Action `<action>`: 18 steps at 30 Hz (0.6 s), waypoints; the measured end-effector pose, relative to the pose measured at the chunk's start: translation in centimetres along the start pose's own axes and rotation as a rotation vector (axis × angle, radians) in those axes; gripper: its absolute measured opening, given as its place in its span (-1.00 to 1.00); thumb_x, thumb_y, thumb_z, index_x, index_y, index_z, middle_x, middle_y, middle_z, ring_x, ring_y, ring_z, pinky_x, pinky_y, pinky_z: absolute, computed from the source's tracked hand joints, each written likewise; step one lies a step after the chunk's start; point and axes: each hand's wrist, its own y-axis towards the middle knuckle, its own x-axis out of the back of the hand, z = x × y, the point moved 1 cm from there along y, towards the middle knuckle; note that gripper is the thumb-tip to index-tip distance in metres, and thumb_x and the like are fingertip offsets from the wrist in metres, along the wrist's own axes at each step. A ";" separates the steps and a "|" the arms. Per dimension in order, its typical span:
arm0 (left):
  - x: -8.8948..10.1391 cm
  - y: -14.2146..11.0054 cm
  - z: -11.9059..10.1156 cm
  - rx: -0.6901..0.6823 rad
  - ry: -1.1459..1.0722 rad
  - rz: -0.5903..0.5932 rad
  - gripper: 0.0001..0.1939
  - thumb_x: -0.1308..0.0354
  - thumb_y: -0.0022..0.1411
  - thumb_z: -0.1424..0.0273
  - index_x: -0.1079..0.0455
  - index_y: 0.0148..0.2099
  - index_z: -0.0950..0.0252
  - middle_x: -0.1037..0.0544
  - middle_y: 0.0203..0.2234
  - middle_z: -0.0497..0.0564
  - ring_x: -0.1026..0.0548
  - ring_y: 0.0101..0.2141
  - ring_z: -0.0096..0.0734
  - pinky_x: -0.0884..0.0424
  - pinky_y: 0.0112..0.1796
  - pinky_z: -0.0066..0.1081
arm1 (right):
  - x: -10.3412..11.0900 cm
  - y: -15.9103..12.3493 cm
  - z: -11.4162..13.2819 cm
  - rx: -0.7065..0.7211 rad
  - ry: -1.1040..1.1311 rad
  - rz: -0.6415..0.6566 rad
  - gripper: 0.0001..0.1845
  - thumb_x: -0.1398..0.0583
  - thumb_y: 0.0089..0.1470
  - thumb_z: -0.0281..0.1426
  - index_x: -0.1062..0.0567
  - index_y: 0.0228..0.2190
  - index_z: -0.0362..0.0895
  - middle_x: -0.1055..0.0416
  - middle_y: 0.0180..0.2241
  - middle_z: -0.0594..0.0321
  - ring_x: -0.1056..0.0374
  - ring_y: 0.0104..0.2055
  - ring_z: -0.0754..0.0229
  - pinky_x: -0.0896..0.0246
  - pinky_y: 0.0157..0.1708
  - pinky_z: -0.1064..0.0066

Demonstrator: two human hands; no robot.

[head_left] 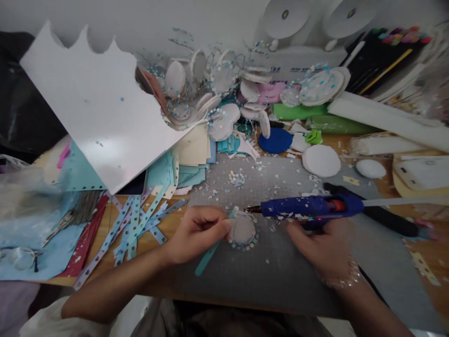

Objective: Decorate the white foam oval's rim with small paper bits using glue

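Note:
My left hand [206, 230] pinches the left edge of a small round white disc [243, 229], whose rim carries tiny white and blue paper pieces. Under that hand a teal strip [207, 258] sticks out toward me; whether the fingers also hold it I cannot tell. My right hand [324, 248] grips a blue hot glue gun [298, 207] from below. The gun's dark nozzle points left, at the disc's upper right edge. A glue stick [396, 201] runs out of its back end.
A grey cutting mat [280, 281] lies underneath, with a pile of paper stars [237, 178]. Behind stand several decorated white discs [224, 77]. Punched paper strips [135, 229] and a large white sheet [105, 107] are on the left. A black tool [382, 215] lies behind the gun.

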 end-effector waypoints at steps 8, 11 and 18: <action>-0.1 0.1 -0.1 0.007 0.000 -0.010 -0.57 -0.04 0.26 0.22 -0.34 -0.59 0.35 -0.30 -0.68 -0.06 -0.22 -0.60 -0.54 -0.13 -0.57 -0.52 | 0.1 0.5 0.4 0.044 -0.015 -0.013 -0.70 -0.18 -0.11 -0.26 -0.31 -0.74 -0.09 -0.23 -0.82 0.33 -0.20 -0.76 0.24 -0.07 -0.71 0.42; -0.1 0.1 -0.1 0.014 -0.011 0.002 -0.59 -0.04 0.25 0.26 -0.33 -0.59 0.36 -0.31 -0.67 -0.06 -0.23 -0.59 -0.54 -0.14 -0.56 -0.52 | 0.2 0.6 0.5 0.053 -0.008 -0.005 -0.72 -0.19 -0.13 -0.29 -0.32 -0.75 -0.09 -0.24 -0.82 0.33 -0.20 -0.77 0.23 -0.07 -0.72 0.42; -0.2 0.1 0.0 0.005 -0.017 0.018 -0.63 -0.03 0.25 0.33 -0.34 -0.57 0.35 -0.30 -0.66 -0.06 -0.23 -0.59 -0.53 -0.14 -0.55 -0.51 | 0.1 0.3 0.4 0.032 -0.027 -0.009 -0.69 -0.19 -0.12 -0.24 -0.29 -0.75 -0.08 -0.24 -0.81 0.33 -0.18 -0.75 0.25 -0.06 -0.70 0.42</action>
